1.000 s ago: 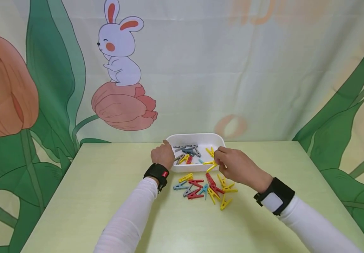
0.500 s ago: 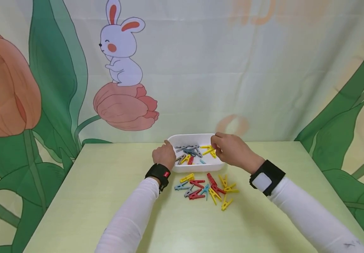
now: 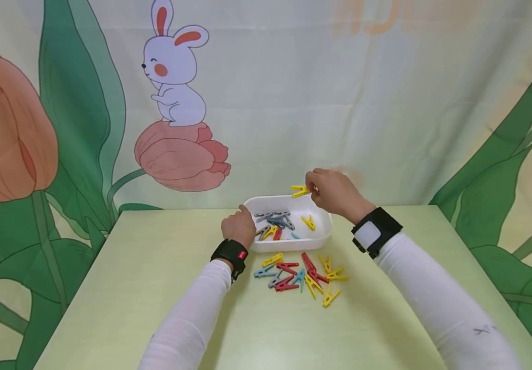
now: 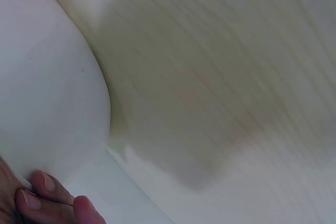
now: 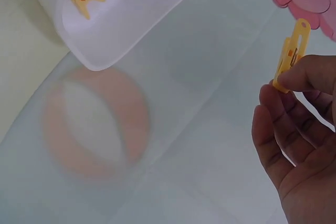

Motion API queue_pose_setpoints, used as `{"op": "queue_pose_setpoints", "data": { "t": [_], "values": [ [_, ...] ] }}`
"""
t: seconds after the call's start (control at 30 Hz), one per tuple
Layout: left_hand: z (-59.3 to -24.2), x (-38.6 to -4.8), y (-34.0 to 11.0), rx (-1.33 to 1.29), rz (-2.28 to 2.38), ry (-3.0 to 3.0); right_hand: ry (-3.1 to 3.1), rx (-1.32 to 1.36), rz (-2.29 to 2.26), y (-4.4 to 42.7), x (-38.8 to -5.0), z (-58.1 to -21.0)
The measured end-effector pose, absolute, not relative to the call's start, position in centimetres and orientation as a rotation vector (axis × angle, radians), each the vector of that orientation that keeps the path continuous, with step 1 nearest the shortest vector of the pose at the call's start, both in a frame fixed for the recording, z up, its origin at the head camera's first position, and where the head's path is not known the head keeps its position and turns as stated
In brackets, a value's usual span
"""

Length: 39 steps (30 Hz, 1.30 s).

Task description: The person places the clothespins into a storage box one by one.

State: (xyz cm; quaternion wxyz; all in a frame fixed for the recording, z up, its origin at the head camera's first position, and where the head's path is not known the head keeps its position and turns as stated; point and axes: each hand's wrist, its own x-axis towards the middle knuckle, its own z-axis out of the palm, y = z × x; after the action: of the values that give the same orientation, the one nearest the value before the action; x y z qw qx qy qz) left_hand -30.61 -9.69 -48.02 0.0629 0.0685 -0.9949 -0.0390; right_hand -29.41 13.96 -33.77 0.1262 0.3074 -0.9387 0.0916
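Note:
In the head view my right hand is raised over the back rim of a white plastic tub. It pinches a yellow clothespin between thumb and fingers; the right wrist view shows this clothespin upright at the fingertips. My left hand grips the tub's left end, and its curled fingers lie against the white wall in the left wrist view. Inside the tub lie several grey clothespins to the left, a red clothespin and a lone yellow clothespin to the right.
On the table, in front of the tub, spreads a loose pile of clothespins: red ones, yellow ones and blue ones. A printed curtain hangs close behind the tub at the table's back edge.
My right hand has moved from the tub's front right corner, up and back across it, carrying the yellow clothespin above the rear rim. The left hand has stayed on the tub.

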Motion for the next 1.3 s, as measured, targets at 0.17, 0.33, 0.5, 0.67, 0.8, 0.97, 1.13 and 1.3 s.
{"op": "queue_pose_setpoints", "data": {
  "t": [0.17, 0.33, 0.5, 0.67, 0.8, 0.97, 1.13, 1.3],
  "values": [
    [-48.1, -30.6, -9.8, 0.208, -0.13, -3.011, -2.794, 0.844, 0.316, 13.5, -31.0, -33.8],
    [-47.6, -30.6, -9.9, 0.199, -0.113, -3.003, -2.872, 0.816, 0.359, 12.1, -32.0, -34.4],
    [-47.5, -30.6, -9.9, 0.206, -0.109, -2.973, -2.93, 0.81, 0.36, 10.3, -32.7, -35.8],
    [-47.8, -30.6, -9.8, 0.234, -0.117, -2.99, -2.985, 0.791, 0.331, 9.8, -33.3, -38.0],
    [-47.8, -30.7, -9.8, 0.239, -0.117, -2.987, -2.997, 0.769, 0.312, 10.0, -33.8, -39.3],
    [-47.6, -30.7, -9.7, 0.245, -0.101, -3.002, -3.021, 0.749, 0.299, 10.2, -33.9, -40.2],
    [-47.5, -30.7, -9.7, 0.235, -0.101, -2.997, -3.106, 0.746, 0.26, 10.2, -33.6, -40.3],
    [-47.7, -30.7, -9.7, 0.229, -0.102, -2.974, -3.162, 0.726, 0.187, 10.3, -33.3, -40.6]
  ]
}}
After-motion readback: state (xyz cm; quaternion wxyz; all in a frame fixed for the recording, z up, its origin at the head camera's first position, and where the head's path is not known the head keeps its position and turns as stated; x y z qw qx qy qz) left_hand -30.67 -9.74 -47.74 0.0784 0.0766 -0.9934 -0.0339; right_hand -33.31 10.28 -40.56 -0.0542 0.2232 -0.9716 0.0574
